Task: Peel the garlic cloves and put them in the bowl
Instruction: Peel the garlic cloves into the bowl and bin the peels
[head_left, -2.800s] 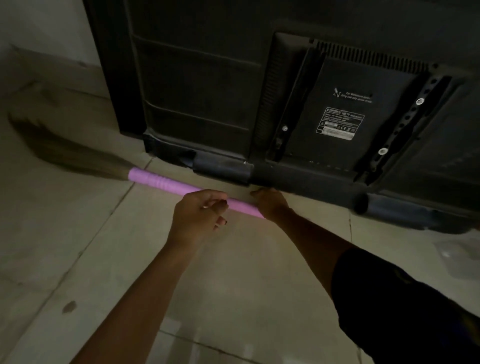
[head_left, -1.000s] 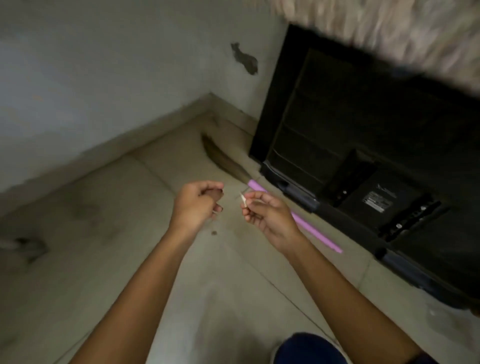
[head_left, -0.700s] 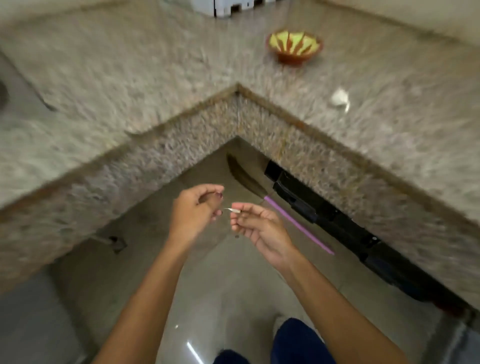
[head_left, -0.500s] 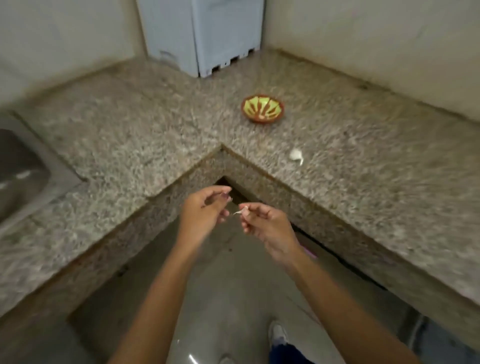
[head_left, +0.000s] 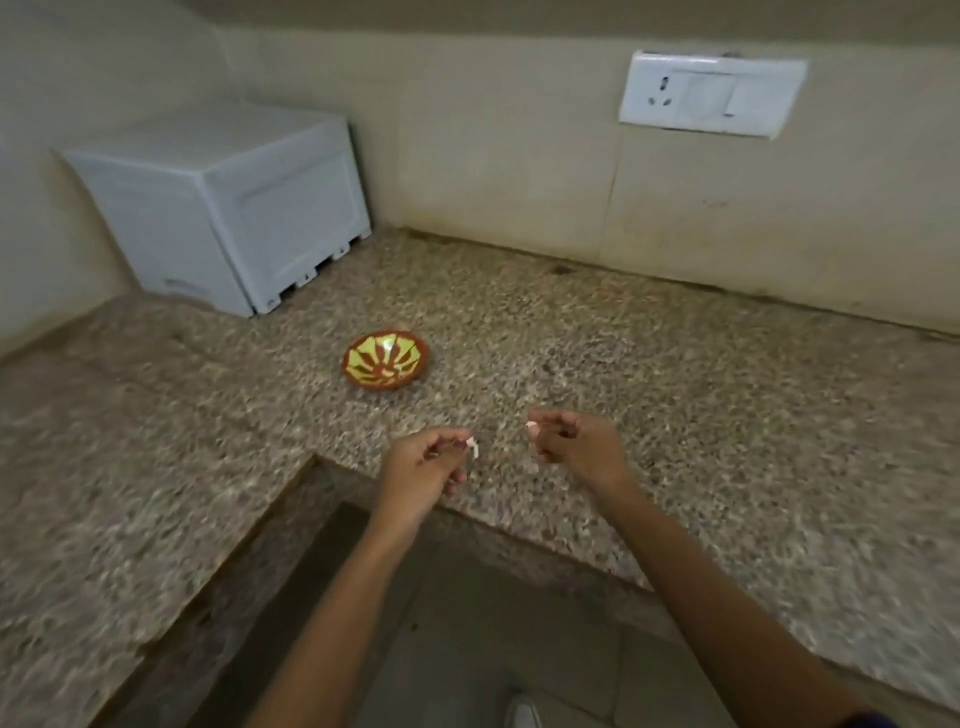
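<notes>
Both hands have risen from the floor under the counter and now hover apart over the speckled granite surface (head_left: 675, 415), each pinching a pale scrap.

Left hand (head_left: 423, 470) nips a small white garlic piece (head_left: 472, 447) at its fingertips; right hand (head_left: 576, 444) pinches another pale bit (head_left: 532, 427); blur hides which is clove and which is skin. Round brown bowl with a yellow leaf pattern (head_left: 385, 361) sits well beyond both hands, a pale clove seemingly inside. Such a light fingertip hold could let the slick clove slip and drop over the surface edge to the floor.
</notes>
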